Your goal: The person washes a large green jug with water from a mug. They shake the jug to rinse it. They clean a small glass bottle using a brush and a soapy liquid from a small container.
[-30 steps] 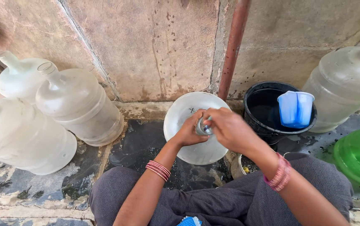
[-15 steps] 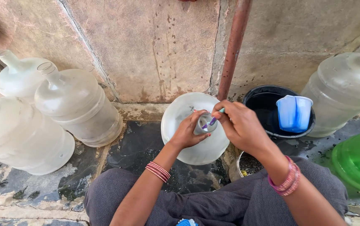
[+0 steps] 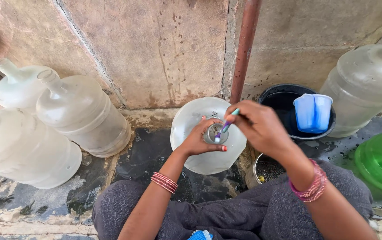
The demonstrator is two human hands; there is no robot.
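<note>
the large clear water jug [image 3: 209, 146] stands upright on the wet floor before the rust-red pipe [image 3: 244, 49], its neck facing up at the camera. the left hand [image 3: 200, 140] is curled around that neck, holding it. the right hand [image 3: 260, 126], on the jug's bucket side, pinches a toothbrush [image 3: 225, 127], its long axis slanting down into the mouth. the black bucket [image 3: 280, 100] sits just beside the jug.
</note>
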